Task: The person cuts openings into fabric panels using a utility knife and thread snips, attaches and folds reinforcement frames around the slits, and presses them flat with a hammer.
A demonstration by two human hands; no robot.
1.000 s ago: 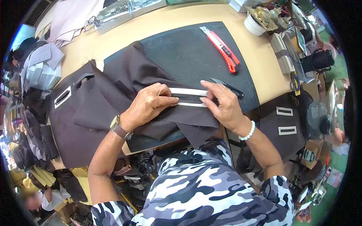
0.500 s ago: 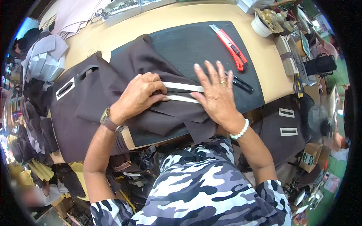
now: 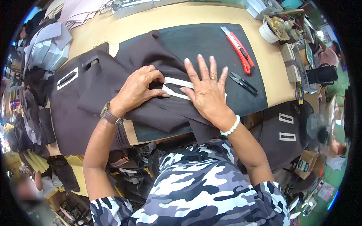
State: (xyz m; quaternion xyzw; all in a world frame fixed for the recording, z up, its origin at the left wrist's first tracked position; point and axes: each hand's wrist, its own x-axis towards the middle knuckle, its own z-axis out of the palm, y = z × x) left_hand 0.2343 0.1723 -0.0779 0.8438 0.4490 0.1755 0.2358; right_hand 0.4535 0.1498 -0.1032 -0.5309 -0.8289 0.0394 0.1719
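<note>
A dark brown fabric piece (image 3: 166, 113) lies in folds over the black cutting mat (image 3: 181, 41). A white rectangular frame (image 3: 178, 82) with a dark slot inside shows on it between my hands. At the frame's left end, my left hand (image 3: 137, 88) has curled fingers, with thumb and forefinger pinching the fabric. My right hand (image 3: 209, 90) lies flat with fingers spread, covering much of the frame's right part. Beyond it on the mat are black thread snips (image 3: 247, 83) and a red box cutter (image 3: 239, 51) with its blade showing.
More brown fabric with a white-edged slot (image 3: 68, 78) spreads to the left. Fabric with two white frames (image 3: 286, 118) hangs at the right table edge. A white bucket (image 3: 267, 34) stands at the back right, and stacked pale pieces (image 3: 49, 52) sit at the left.
My right hand has shifted slightly left along the fabric. The white frame now lies flatter, its left end and slot showing between my hands. The snips are more exposed.
</note>
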